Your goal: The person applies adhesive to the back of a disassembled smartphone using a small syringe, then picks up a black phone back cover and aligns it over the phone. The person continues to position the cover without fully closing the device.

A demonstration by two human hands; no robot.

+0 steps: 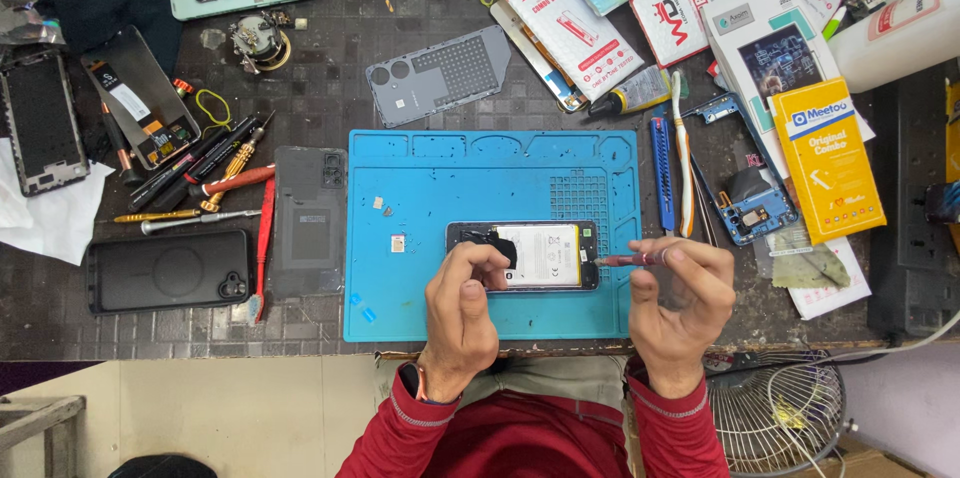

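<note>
Broadly, a dark tiled worktop (pixel 330 88) fills the view, crowded with phone parts, and at its near edge lies a blue repair mat (pixel 420 268) with small trays moulded along its far side. Left of the mat sit a grey back cover (pixel 308 223) and, further left, a black phone (pixel 168 271) lying face down, with a row of screwdrivers (pixel 200 173) above it. Right of the mat lie a yellow box (pixel 828 160) and a white toothbrush (pixel 683 153). On the mat's near right part rests the opened phone (pixel 535 254), back off, its pale battery showing. The left hand (pixel 462 310) rests on the phone's left end, fingers curled together and pressing on a black piece there. The right hand (pixel 683 300) hovers just right of the phone, fingers pinching a thin reddish tool (pixel 628 259) whose tip points at the phone's right end
</note>
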